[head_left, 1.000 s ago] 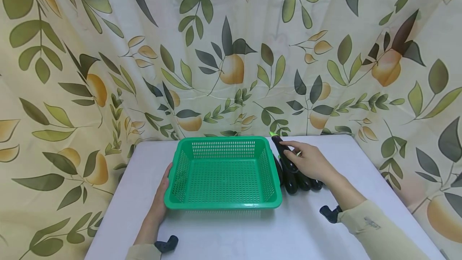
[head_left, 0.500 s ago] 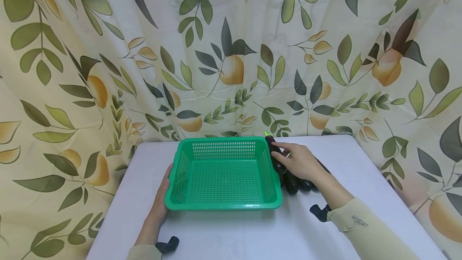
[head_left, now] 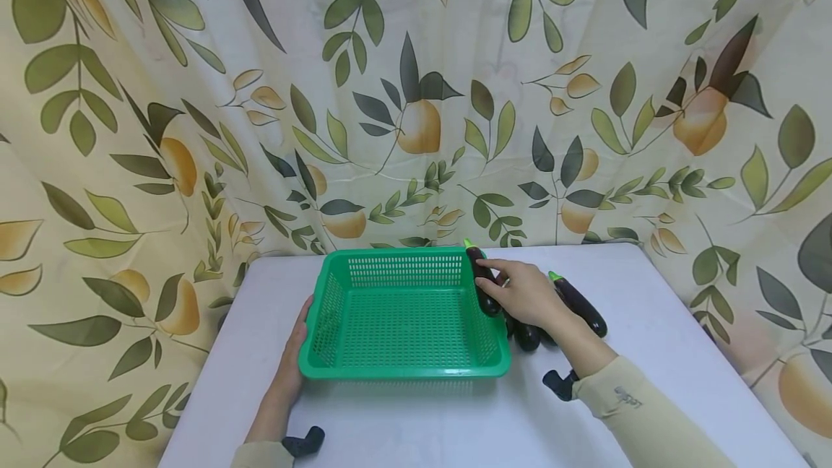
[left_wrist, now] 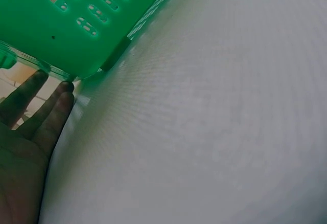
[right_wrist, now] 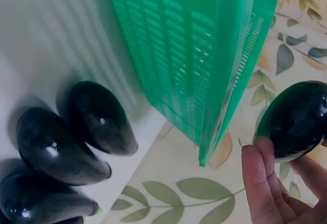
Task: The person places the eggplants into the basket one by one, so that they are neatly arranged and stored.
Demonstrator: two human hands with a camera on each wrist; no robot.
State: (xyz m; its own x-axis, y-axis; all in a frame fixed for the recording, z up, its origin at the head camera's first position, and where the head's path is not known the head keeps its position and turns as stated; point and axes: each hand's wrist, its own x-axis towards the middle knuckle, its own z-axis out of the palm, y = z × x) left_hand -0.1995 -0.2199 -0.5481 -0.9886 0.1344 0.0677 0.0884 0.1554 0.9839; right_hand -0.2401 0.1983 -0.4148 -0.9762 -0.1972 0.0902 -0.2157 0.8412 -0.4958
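A green plastic basket with slotted walls stands on the table. My left hand touches its left side; in the left wrist view, the straight fingers of that hand reach the basket's edge. Held in my right hand is a dark purple eggplant with a green stem end, raised above the basket's right rim. The right wrist view shows fingertips pressed against this eggplant. More eggplants lie just right of the basket, partly hidden by my right hand and forearm.
Another eggplant lies to the right, beyond my right wrist. The white-covered table ends at the back against a leaf-and-fruit patterned curtain. In the right wrist view, several eggplants lie side by side near the basket.
My right hand has carried its eggplant leftward, from above the other eggplants to the basket's right rim. An eggplant at the right has come into sight. My left hand stays at the basket.
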